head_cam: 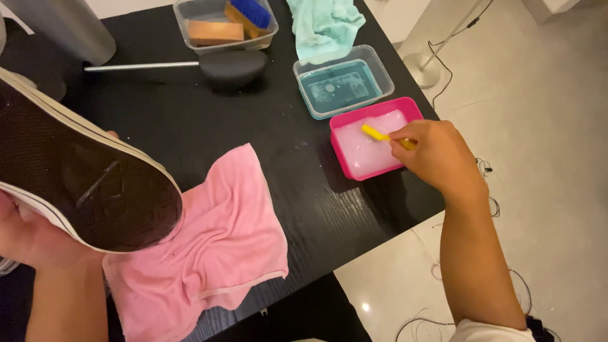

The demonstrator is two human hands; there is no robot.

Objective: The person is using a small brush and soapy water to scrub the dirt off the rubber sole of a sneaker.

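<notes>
Sneaker (82, 183) is held at the left of the frame, sole turned up toward the camera, apparently so that the dark tread and pale rim are exposed for cleaning. It is gripped from beneath by the left hand (28, 237), whose fingers are closed around its side. A pink cloth (221, 247) is spread on the black table (285, 164) directly below the shoe, placed where drips would be caught.

At the right of the frame, the right hand (437, 155) is closed on a small yellow brush (383, 135), its tip dipped into a pink rectangular tub (339, 152) of milky, probably soapy, liquid. Just above it a clear tub (345, 88) of bluish water is set, with a pale green towel (323, 25) behind.

At the upper centre a clear container (225, 25) is seen holding wooden-backed brushes, one with blue bristles. A dark rounded object on a metal rod (231, 66) lies beside it; its kind cannot be determined. No labels or signs are legible.
</notes>
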